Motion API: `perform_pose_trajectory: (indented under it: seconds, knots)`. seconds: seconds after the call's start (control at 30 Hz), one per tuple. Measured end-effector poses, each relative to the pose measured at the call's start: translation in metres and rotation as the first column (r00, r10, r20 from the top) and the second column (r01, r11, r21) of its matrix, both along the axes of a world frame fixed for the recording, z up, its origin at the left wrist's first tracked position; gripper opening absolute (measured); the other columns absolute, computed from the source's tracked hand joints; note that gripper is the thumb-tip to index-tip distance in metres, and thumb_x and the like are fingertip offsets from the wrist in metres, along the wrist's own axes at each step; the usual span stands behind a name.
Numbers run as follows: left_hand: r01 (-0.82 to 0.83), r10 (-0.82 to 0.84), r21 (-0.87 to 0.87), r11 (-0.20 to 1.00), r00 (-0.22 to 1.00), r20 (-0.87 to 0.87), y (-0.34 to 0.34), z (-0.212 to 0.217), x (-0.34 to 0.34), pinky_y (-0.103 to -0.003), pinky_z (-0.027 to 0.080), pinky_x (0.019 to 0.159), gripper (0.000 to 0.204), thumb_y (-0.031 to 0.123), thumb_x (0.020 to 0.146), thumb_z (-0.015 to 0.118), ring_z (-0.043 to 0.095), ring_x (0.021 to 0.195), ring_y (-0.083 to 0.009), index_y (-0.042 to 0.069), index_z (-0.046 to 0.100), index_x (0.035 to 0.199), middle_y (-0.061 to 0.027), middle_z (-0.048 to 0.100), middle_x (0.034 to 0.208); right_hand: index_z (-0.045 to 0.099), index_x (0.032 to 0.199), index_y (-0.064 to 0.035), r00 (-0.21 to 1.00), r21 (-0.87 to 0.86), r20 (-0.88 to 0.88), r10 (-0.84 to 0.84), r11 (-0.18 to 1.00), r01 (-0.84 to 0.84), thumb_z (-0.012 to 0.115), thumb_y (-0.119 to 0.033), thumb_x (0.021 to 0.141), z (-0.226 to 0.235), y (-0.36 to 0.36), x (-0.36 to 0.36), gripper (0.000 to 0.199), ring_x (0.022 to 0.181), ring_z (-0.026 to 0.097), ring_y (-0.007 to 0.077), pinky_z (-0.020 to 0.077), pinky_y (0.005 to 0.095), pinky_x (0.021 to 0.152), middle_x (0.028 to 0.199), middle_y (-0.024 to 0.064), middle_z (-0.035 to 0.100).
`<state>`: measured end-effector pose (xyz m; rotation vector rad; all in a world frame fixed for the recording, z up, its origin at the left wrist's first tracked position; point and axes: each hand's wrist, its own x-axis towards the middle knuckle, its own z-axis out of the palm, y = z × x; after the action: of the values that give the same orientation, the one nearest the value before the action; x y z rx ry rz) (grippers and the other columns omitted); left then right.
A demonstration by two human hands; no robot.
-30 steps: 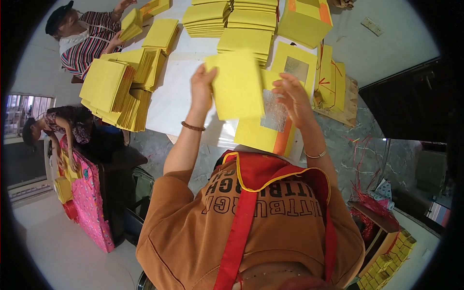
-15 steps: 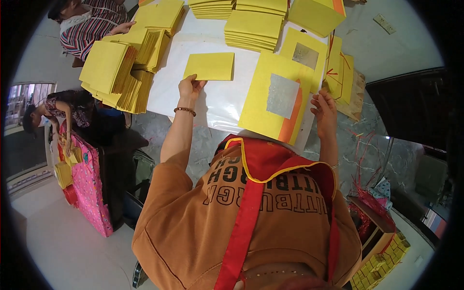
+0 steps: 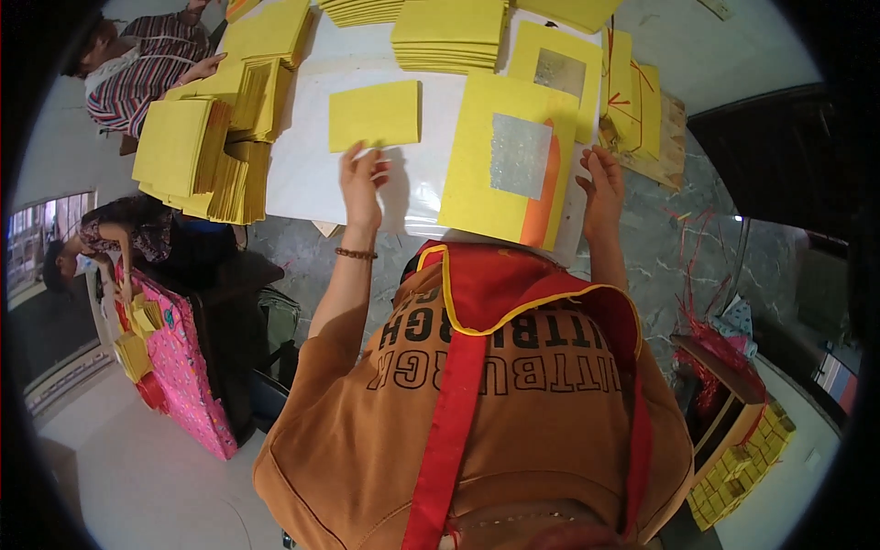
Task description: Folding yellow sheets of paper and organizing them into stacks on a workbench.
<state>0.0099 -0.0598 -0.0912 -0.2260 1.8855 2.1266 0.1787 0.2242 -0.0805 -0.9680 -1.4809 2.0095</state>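
Observation:
A folded plain yellow paper sheet [image 3: 374, 115] lies flat on the white table [image 3: 312, 174]. My left hand [image 3: 362, 179] is just below it, fingers spread, fingertips at its lower edge and holding nothing. A stack of large yellow sheets with a silver square and an orange stripe [image 3: 513, 170] lies in front of me. My right hand [image 3: 600, 181] rests at that stack's right edge with loose fingers; I see nothing gripped in it.
Tall piles of yellow paper [image 3: 197, 151] stand at the table's left, with more stacks [image 3: 449, 32] at the far side. A person in a striped shirt [image 3: 137, 69] works at the far left. A pink bag [image 3: 183, 367] and another person [image 3: 101, 238] are beside the table.
One second ago both hands held the yellow sheet up. It now lies folded on the table, my left hand has let it go, and my right hand has dropped to the stack's edge.

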Motion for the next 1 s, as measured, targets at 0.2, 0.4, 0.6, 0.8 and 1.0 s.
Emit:
perform_pose_trajectory:
  seconds: [0.2, 0.4, 0.6, 0.8, 1.0]
  knots:
    - [0.540, -0.580, 0.366, 0.758, 0.815, 0.000, 0.061, 0.002, 0.037, -0.032, 0.032, 0.101, 0.057, 0.046, 0.097, 0.025, 0.037, 0.125, -0.0186, 0.007, 0.028, 0.138, -0.0090, 0.040, 0.135, 0.019, 0.142, -0.0061, 0.982, -0.087, -0.139, 0.128, 0.986, -0.141, 0.033, -0.041, 0.096, -0.016, -0.021, -0.003, 0.059, 0.126, 0.034, 0.0225, 0.0295, 0.0354, 0.101, 0.139, 0.0129, 0.033]
    - [0.553, -0.592, 0.269, 0.788, 0.801, 0.089, 0.069, 0.012, 0.048, -0.031, 0.027, 0.106, 0.062, 0.049, 0.096, 0.020, 0.029, 0.130, -0.0186, 0.007, 0.019, 0.142, -0.0074, 0.029, 0.143, 0.011, 0.143, -0.0064, 0.963, -0.268, -0.234, 0.136, 0.943, -0.198, 0.027, -0.040, 0.098, -0.019, -0.034, -0.003, 0.058, 0.129, 0.030, 0.0234, 0.0245, 0.0344, 0.106, 0.143, 0.0127, 0.027]
    - [0.567, -0.608, 0.282, 0.774, 0.790, 0.079, 0.077, 0.004, 0.056, -0.032, 0.024, 0.107, 0.064, 0.049, 0.096, 0.024, 0.025, 0.132, -0.0191, 0.006, 0.013, 0.142, -0.0092, 0.025, 0.144, 0.029, 0.138, -0.0079, 0.952, -0.337, -0.289, 0.098, 0.921, -0.197, 0.026, -0.035, 0.099, -0.017, -0.032, -0.001, 0.048, 0.121, 0.040, 0.0178, 0.0322, 0.0307, 0.101, 0.135, 0.0061, 0.039]
    - [0.586, -0.621, 0.307, 0.750, 0.783, 0.022, 0.082, -0.003, 0.060, -0.032, 0.021, 0.108, 0.065, 0.049, 0.096, 0.025, 0.023, 0.133, -0.0197, 0.003, 0.014, 0.142, -0.0095, 0.025, 0.144, 0.029, 0.138, -0.0078, 0.960, -0.304, -0.251, 0.121, 0.932, -0.197, 0.026, -0.035, 0.099, -0.026, -0.022, 0.007, 0.048, 0.119, 0.041, 0.0168, 0.0330, 0.0298, 0.100, 0.134, 0.0049, 0.040]
    - [0.551, -0.551, 0.113, 0.827, 0.834, -0.035, 0.071, 0.000, 0.044, -0.033, 0.030, 0.101, 0.053, 0.041, 0.096, 0.035, 0.038, 0.121, -0.0188, 0.003, 0.035, 0.134, -0.0085, 0.042, 0.132, 0.036, 0.133, -0.0058, 0.969, 0.006, -0.223, 0.108, 0.994, -0.110, 0.045, -0.030, 0.092, -0.039, -0.006, 0.020, 0.048, 0.122, 0.038, 0.0199, 0.0287, 0.0334, 0.103, 0.131, 0.0059, 0.043]
